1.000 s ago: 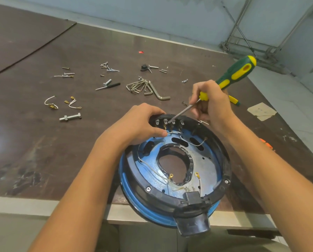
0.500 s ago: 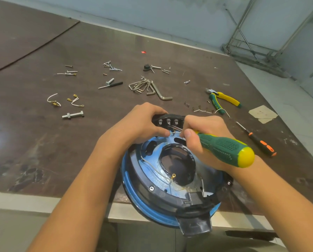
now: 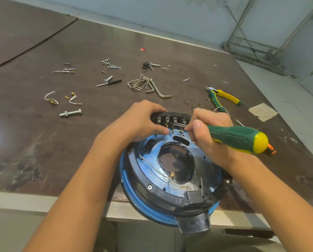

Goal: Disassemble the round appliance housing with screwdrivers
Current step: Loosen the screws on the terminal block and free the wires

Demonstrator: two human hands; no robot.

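Head view: the round housing (image 3: 159, 195) sits overhanging the near edge of the surface (image 3: 43, 142). Your left grip (image 3: 139, 120) curls over its far rim; your right grip (image 3: 208, 133) wraps the screwdriver (image 3: 237, 137). It looks rigid and probably light, with fragile wires (image 3: 150, 161): hold the rim.

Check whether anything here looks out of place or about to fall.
The round housing sits partly off the near edge of the table, its near end hanging past it. The left hand grips its far rim while the right hand works a screwdriver there. Screws and wire bits lie scattered loose across the table.
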